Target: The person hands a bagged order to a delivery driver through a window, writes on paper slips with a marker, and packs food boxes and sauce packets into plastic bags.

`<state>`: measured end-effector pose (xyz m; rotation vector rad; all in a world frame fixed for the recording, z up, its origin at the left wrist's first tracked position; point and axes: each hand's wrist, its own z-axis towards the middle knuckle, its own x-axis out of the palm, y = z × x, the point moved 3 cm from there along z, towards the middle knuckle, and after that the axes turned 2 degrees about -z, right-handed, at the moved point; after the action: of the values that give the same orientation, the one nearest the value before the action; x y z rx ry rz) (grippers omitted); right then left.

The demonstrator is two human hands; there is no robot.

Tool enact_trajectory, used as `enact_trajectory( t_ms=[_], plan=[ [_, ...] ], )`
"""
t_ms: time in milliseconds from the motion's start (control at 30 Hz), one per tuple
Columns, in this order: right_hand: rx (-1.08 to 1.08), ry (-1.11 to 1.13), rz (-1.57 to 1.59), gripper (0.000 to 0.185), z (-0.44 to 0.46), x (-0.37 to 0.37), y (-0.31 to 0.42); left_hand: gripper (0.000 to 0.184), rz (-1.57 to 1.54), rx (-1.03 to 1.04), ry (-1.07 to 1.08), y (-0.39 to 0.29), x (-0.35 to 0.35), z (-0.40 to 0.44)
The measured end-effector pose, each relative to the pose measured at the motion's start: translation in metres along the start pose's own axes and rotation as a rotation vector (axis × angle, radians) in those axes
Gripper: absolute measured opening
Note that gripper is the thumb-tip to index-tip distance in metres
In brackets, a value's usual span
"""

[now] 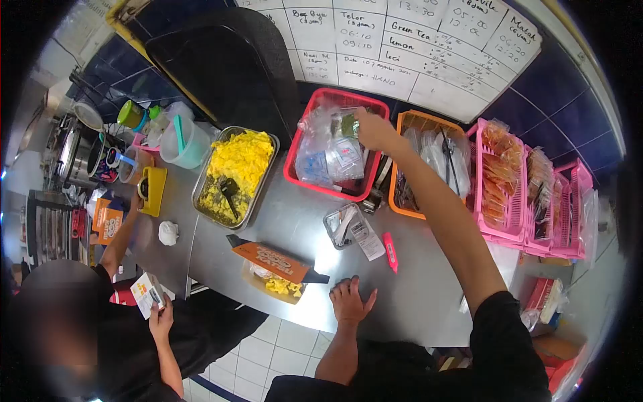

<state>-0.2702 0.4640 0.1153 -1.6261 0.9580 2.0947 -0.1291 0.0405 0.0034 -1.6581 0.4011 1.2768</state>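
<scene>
The right hand (378,130) is hovering over the 2 o'clock corner of the red basket (328,192), near 1 o'clock from mid-view, with its fingertips at a green packet (348,126); whether they are pinching it or merely touching it, I cannot tell. Around it, clear plastic packets (347,157) are lying loose, probably so that single ones are easy to pick out. Near 5 o'clock, the left hand (351,301) is resting palm-down on the steel counter (429,288), fingers spread and holding nothing, likely bracing the body while the other arm is stretching out. At 7 o'clock, a food box (254,278) is sitting by the counter's near edge, its printed orange panel (271,261) seemingly leaving the scrambled egg inside exposed. At 10 o'clock, a black scoop (229,189) is lying in the egg pan (262,187), presumably to be at hand.
</scene>
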Motion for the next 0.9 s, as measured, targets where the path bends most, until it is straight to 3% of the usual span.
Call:
enact_trajectory(
  t_ms=[33,100,300,367,500,533,600,667,700,733,800,867,900],
  plan=[
    [0.003,-0.001,0.0,0.021,0.0,0.007,-0.002,0.067,0.0,0.003,0.002,-0.002,-0.001,-0.003],
    [-0.213,0.362,-0.382,0.022,0.0,0.031,-0.003,0.068,-0.015,-0.022,0.031,-0.003,-0.004,0.0],
    [-0.254,0.368,-0.569,0.02,0.013,0.09,-0.005,0.068,0.004,-0.01,0.021,-0.003,-0.003,0.002],
    [-0.361,0.414,-0.711,0.026,0.012,0.065,-0.002,0.067,0.017,-0.012,0.038,-0.004,-0.003,0.0],
    [-0.296,0.536,-0.741,0.059,0.015,0.058,-0.015,0.065,0.036,0.011,0.009,-0.004,0.0,0.001],
    [-0.28,0.534,-0.741,0.059,0.013,0.028,-0.005,0.065,0.035,0.026,0.014,-0.003,-0.003,0.006],
    [-0.56,0.254,-0.452,0.055,0.0,-0.025,0.019,0.064,0.117,0.072,-0.055,-0.006,-0.005,0.006],
    [-0.304,0.395,-0.18,0.034,0.035,0.016,0.031,0.062,0.017,-0.054,0.03,-0.006,-0.004,0.009],
    [-0.235,0.356,-0.243,0.027,0.023,-0.006,0.024,0.06,0.03,-0.007,0.027,-0.007,0.001,0.007],
    [-0.18,0.262,-0.314,0.021,0.003,-0.034,0.034,0.062,0.034,0.138,-0.137,0.001,0.007,0.0],
    [-0.078,0.039,-0.375,0.011,-0.041,-0.091,0.06,0.064,0.111,0.083,-0.078,-0.008,0.006,-0.001],
    [-0.015,-0.146,0.099,0.023,-0.116,-0.117,0.049,0.063,0.082,0.146,-0.076,-0.014,0.004,-0.009],
    [-0.009,-0.064,0.315,0.035,-0.181,-0.153,0.045,0.063,0.066,0.143,-0.11,-0.02,0.002,-0.008]
  ],
)
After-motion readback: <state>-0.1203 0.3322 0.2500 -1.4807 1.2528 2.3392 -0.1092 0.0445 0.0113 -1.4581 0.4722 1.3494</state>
